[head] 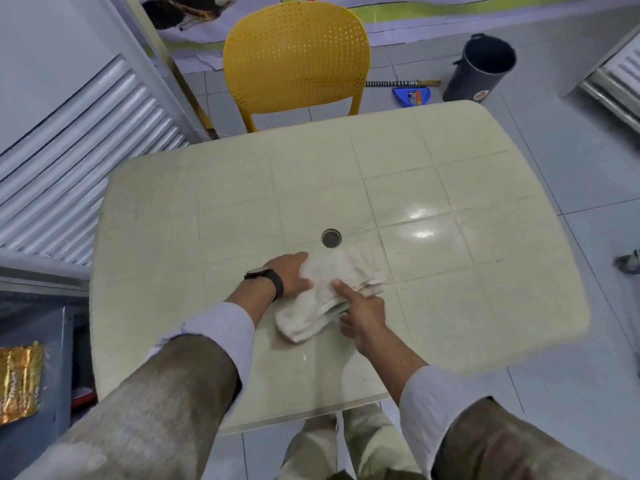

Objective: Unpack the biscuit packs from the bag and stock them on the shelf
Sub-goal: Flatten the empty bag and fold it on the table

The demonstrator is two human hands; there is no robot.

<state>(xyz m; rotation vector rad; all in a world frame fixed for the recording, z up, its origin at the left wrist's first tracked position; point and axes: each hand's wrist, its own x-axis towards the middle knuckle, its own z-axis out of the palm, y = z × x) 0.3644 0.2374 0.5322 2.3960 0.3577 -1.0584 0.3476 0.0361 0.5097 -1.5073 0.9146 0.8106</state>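
On the cream table (450, 306), you are flattening the emptied, folded bag (329, 296): your left hand (291, 275) is gripping its far edge, your right hand (363, 315) pressing with extended fingers. One gold biscuit pack (20, 379) is lying lower left.

place: looked like a small shop back room
floor: pale tiles (568, 161)
furniture: cream plastic table (242, 202), yellow plastic chair (294, 57)
cleaning kit: dark bin (479, 69), blue dustpan (410, 97)
stock: gold foil pack (20, 382) at left
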